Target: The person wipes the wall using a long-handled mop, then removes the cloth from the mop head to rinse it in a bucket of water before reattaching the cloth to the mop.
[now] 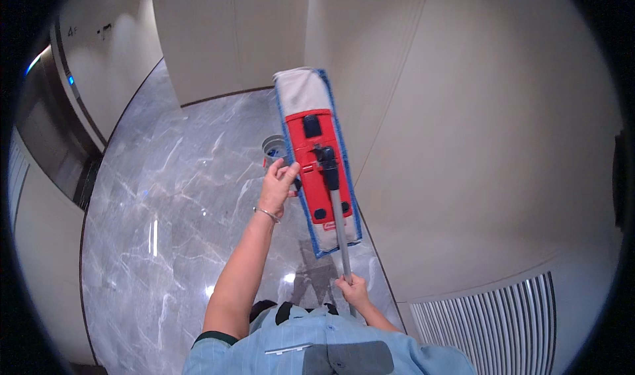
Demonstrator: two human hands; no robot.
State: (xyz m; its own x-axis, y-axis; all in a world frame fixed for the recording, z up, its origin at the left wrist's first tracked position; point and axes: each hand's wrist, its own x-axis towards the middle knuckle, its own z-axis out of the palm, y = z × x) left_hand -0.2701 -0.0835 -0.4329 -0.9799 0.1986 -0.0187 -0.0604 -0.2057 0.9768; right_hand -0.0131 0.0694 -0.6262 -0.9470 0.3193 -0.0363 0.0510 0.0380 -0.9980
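Note:
A flat mop head (307,191) with a red plastic frame and a white pad edged in blue is raised in front of me, its frame side facing me. My right hand (353,289) is closed around the grey metal mop pole (342,241), low and close to my body. My left hand (280,186) is at the left edge of the mop head, fingers bent; whether it grips the edge is unclear. Behind that hand, a round grey bucket (273,144) with something blue inside stands on the floor, partly hidden by the mop head.
The grey marble floor (183,201) is glossy and reflects lights. Beige wall panels (471,127) rise ahead and to the right, with a slatted metal grille (491,320) low at the right. An elevator door (49,117) is at the left.

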